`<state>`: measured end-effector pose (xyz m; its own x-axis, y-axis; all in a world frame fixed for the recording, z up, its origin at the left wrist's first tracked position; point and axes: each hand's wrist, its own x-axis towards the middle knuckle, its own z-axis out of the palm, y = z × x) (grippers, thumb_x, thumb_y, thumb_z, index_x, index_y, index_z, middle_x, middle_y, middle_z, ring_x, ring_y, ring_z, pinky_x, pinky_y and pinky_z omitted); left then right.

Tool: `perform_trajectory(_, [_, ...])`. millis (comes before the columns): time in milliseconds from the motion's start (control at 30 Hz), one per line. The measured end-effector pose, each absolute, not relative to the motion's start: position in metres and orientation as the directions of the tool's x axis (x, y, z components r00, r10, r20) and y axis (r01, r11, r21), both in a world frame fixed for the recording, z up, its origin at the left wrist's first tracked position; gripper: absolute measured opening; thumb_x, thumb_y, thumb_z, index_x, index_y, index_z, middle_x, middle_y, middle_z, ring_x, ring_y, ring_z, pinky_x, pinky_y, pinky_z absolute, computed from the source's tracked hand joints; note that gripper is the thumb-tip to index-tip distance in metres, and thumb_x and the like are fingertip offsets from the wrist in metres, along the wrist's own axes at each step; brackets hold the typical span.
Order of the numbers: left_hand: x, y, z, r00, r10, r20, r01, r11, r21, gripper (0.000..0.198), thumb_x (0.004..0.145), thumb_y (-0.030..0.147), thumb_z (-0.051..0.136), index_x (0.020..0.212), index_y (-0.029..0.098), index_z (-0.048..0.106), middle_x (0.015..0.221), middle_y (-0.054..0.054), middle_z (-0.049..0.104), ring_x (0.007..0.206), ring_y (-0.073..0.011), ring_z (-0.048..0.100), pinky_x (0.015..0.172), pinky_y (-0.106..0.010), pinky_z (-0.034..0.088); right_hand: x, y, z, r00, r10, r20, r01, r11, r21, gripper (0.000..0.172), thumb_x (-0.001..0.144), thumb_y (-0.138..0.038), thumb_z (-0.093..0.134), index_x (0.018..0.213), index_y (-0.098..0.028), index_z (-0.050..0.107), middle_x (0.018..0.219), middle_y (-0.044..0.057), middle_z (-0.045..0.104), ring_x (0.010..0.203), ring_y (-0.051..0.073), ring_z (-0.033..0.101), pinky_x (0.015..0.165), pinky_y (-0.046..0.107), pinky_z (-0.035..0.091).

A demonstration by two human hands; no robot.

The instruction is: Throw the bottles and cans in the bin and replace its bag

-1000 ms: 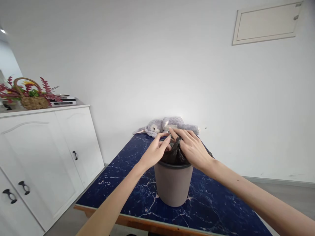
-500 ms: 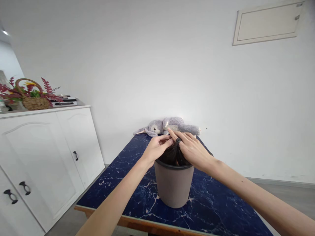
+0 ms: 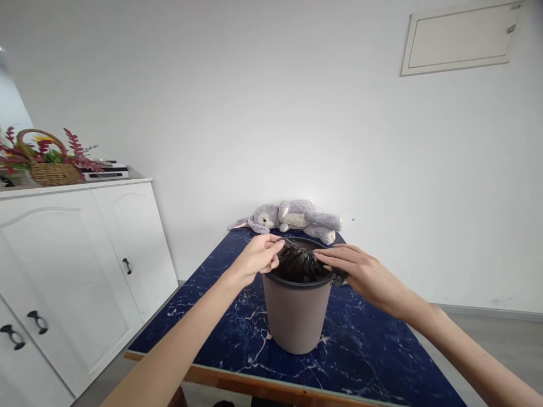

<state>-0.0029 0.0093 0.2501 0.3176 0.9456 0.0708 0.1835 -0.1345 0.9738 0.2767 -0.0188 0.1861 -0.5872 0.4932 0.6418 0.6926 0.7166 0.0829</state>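
A grey-brown trash can [image 3: 297, 316] with a dark rim stands upright on the table. Inside its mouth is a black plastic trash bag [image 3: 299, 267], gathered and creased near the top. My left hand [image 3: 259, 257] pinches the bag at the left of the rim, thumb against fingers. Over the right side of the rim, my right hand [image 3: 354, 265] is closed on the bag's other side, and a bit of black plastic pokes out beneath it. The bag is stretched between both hands.
The table [image 3: 229, 328] has a blue marble-patterned top and a wooden edge. A grey plush rabbit [image 3: 292, 215] lies at its far end against the wall. At left stands a white cabinet [image 3: 85, 271] bearing a flower basket [image 3: 55, 173].
My hands have moved apart, the right one to the right, drawing the gathered bag out between them. More of the can's rim shows now. The view has shifted slightly.
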Motion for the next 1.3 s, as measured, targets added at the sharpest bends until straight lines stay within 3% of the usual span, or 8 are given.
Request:
perform_trajectory(233, [0.008,0.014,0.254,0.462,0.884,0.077,-0.108,-0.03,0.994,0.011,0.105,0.021,0.059,0.095,0.015,0.059,0.082,-0.001,0.058,0.052,-0.0049,0.036,0.047,-0.019,0.028,0.271,-0.02,0.193,-0.396,0.566,0.723,0.755,0.649,-0.094,0.026,0.108,-0.022,0.049,0.113,-0.024,0.075,0.122,0.008,0.078,0.108,0.027,0.074,0.09,0.045,0.059])
perform_trajectory(367, [0.0,0.015,0.251,0.415,0.888,0.198,0.155,-0.283,0.946,0.017,0.107,0.03,0.052,0.095,0.019,0.057,0.09,-0.002,0.064,0.062,-0.0099,0.044,0.059,-0.026,0.034,0.279,-0.018,0.19,-0.381,0.573,0.726,0.812,0.583,-0.034,0.029,0.112,-0.031,0.045,0.103,-0.024,0.072,0.105,0.009,0.077,0.095,0.028,0.071,0.079,0.043,0.055])
perform_trajectory(500, [-0.019,0.02,0.248,0.436,0.864,0.251,0.495,-0.463,0.735,0.019,0.105,0.03,0.048,0.092,0.021,0.057,0.089,-0.002,0.067,0.077,-0.0162,0.052,0.071,-0.03,0.038,0.292,-0.02,0.179,-0.357,0.656,0.665,0.858,0.512,-0.044,0.04,0.113,-0.043,0.043,0.084,-0.024,0.063,0.083,0.007,0.07,0.081,0.026,0.066,0.069,0.037,0.049])
perform_trajectory(700, [-0.034,0.024,0.244,0.482,0.845,0.231,0.597,-0.51,0.62,0.022,0.104,0.034,0.047,0.093,0.021,0.06,0.09,-0.004,0.07,0.077,-0.0184,0.055,0.07,-0.031,0.039,0.302,-0.022,0.176,-0.207,0.831,0.516,0.902,0.366,-0.228,0.049,0.111,-0.052,0.042,0.07,-0.025,0.048,0.07,0.004,0.064,0.057,0.02,0.06,0.051,0.031,0.039])
perform_trajectory(833, [-0.033,0.02,0.24,0.454,0.842,0.291,0.531,-0.518,0.671,0.024,0.105,0.038,0.047,0.097,0.021,0.062,0.096,-0.006,0.074,0.082,-0.0198,0.06,0.072,-0.032,0.042,0.283,-0.026,0.193,-0.176,0.773,0.61,0.901,0.376,-0.217,0.03,0.108,-0.047,0.05,0.101,-0.024,0.066,0.098,0.009,0.072,0.072,0.024,0.07,0.057,0.034,0.05])
perform_trajectory(967, [-0.031,0.012,0.238,0.456,0.828,0.327,0.36,-0.508,0.783,0.025,0.107,0.042,0.049,0.105,0.021,0.061,0.104,-0.007,0.076,0.096,-0.0211,0.065,0.084,-0.034,0.046,0.241,-0.023,0.217,-0.343,0.699,0.627,0.866,0.494,-0.077,0.035,0.105,-0.04,0.061,0.136,-0.025,0.064,0.129,0.013,0.069,0.105,0.03,0.073,0.08,0.042,0.061])
perform_trajectory(1133, [-0.033,0.003,0.239,0.427,0.833,0.351,0.265,-0.487,0.832,0.029,0.107,0.048,0.052,0.109,0.02,0.06,0.116,-0.011,0.077,0.097,-0.0208,0.067,0.09,-0.036,0.049,0.196,0.009,0.229,-0.519,0.772,0.368,0.829,0.559,-0.002,0.02,0.086,-0.022,0.081,0.105,-0.026,0.08,0.103,0.007,0.08,0.092,0.029,0.077,0.07,0.035,0.057])
perform_trajectory(1300, [-0.073,0.005,0.209,0.281,0.851,0.443,0.178,-0.5,0.848,0.043,0.101,0.052,0.065,0.134,0.025,0.058,0.151,-0.013,0.064,0.137,-0.0255,0.06,0.112,-0.04,0.048,0.197,0.028,0.229,-0.499,0.777,0.384,0.822,0.564,-0.075,0.012,0.09,-0.016,0.072,0.091,-0.026,0.078,0.089,0.002,0.081,0.08,0.022,0.077,0.06,0.028,0.05])
